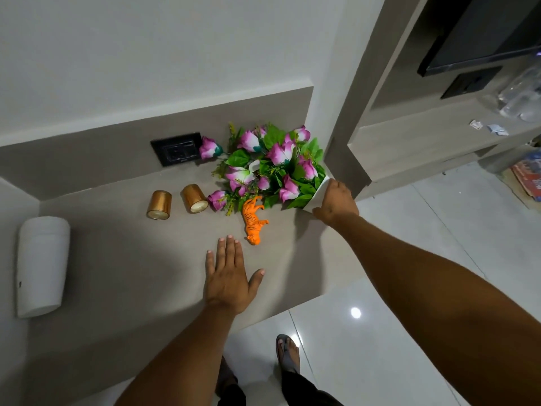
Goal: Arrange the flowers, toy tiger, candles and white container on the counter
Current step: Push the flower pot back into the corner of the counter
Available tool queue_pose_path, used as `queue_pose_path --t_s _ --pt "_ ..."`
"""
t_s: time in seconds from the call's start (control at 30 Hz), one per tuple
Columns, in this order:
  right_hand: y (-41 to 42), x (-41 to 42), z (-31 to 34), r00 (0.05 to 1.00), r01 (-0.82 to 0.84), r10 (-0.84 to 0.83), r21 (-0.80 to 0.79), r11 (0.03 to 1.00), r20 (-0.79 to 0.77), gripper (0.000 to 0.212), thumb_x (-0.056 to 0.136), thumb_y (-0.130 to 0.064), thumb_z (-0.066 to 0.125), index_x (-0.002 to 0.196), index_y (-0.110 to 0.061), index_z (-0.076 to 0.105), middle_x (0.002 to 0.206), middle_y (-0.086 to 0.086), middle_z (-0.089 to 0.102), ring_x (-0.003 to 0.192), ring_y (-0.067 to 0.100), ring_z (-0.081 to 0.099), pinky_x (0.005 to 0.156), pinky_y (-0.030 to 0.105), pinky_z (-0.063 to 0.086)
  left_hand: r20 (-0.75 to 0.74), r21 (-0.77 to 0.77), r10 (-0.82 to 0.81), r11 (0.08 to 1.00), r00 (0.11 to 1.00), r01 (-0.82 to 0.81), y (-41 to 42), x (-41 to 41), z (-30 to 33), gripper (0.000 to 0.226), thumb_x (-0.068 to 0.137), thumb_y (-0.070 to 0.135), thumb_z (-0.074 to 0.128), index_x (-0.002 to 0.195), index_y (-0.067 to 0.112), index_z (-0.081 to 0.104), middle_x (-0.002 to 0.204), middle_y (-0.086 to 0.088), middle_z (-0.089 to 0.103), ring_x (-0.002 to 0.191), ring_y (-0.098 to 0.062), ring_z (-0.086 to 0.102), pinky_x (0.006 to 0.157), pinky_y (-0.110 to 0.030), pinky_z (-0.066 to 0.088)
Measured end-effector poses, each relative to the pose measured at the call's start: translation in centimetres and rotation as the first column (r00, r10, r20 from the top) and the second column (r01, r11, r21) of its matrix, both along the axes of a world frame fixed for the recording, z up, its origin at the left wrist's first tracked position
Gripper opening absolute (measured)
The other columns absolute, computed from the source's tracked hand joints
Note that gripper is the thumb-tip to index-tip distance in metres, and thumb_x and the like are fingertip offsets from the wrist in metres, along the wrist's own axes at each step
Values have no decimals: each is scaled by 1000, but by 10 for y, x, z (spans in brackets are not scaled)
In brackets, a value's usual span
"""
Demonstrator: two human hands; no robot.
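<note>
A bunch of pink and white artificial flowers (272,165) with green leaves lies on its side on the grey counter (123,259), its white base at the counter's right edge. My right hand (336,205) grips that white base. An orange toy tiger (254,221) lies on its side just in front of the flowers. Two gold candles (159,205) (194,198) lie tipped over to the left of the flowers. A white container (42,265) lies on its side at the far left. My left hand (229,276) rests flat on the counter, fingers spread, just below the tiger.
A black wall socket (177,148) sits on the backsplash behind the candles. The counter's front edge drops to a glossy tiled floor (395,332), where my feet show. A shelving unit with a television and plastic bottles stands to the right.
</note>
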State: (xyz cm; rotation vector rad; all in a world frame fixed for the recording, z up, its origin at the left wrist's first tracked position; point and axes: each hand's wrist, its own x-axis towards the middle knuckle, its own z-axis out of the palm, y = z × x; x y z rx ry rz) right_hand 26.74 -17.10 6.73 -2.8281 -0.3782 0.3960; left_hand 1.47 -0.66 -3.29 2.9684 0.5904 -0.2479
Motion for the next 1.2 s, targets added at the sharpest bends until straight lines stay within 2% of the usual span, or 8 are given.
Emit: queue_pose_path --t_s 0.37,0.6,0.7,0.77,0.9,1.03,1.13,1.2 --pt "-3 40 2 987 -3 4 9 1000 -159 90 60 -39 93 131 -10 46 119 11 53 105 30 56 87 40 52 43 -13 15 1000 999 -15 0 2 -2 102 90 83 12 160 8 9 169 -12 8 156 -30 -1 125 -55 6" --pt "-38 27 -24 978 208 -199 366 907 -62 87 54 -35 97 124 -8 53 115 10 61 101 30 62 78 32 49 66 -6 39 999 997 -38 0 2 -3 102 90 84 16 159 9 13 168 -12 12 156 -30 4 125 -56 11" --pt "-43 22 -29 976 188 -218 597 780 -22 53 55 -22 97 94 -27 61 88 -10 67 76 8 65 62 8 46 62 -18 43 999 997 -42 1 2 -4 102 90 84 16 159 9 14 168 -12 14 156 -29 5 124 -56 11" --pt "-35 22 -27 960 220 -276 714 665 -39 54 56 -16 96 88 -31 56 83 -17 62 72 -4 62 54 0 41 55 -22 49 999 997 -48 0 3 -4 102 89 84 16 159 10 15 168 -11 15 156 -29 5 124 -56 12" --pt "1 33 -23 917 339 -363 801 493 -165 72 59 -12 96 116 -3 52 102 5 64 89 18 64 62 4 44 93 -45 58 998 994 -54 -1 2 -6 102 89 85 21 159 10 18 167 -10 17 156 -27 7 124 -55 13" --pt "41 47 -20 907 368 -363 818 442 -212 82 68 -3 90 129 2 35 120 10 51 106 19 53 86 7 36 96 -40 71 997 993 -67 -1 2 -6 103 88 86 19 159 12 16 168 -7 12 156 -26 3 124 -53 9" --pt "67 60 -25 907 397 -292 849 348 -304 79 77 17 73 139 3 26 140 17 40 124 28 50 106 44 43 98 -43 82 996 992 -78 0 4 -5 103 86 88 16 160 15 12 169 -5 7 156 -26 -1 125 -53 8" --pt "83 65 -30 893 412 -341 839 354 -295 83 73 14 79 137 4 26 135 17 43 121 28 51 105 46 46 122 -56 93 995 988 -87 0 4 -7 102 87 86 20 160 15 18 168 -5 12 156 -26 3 124 -53 11"
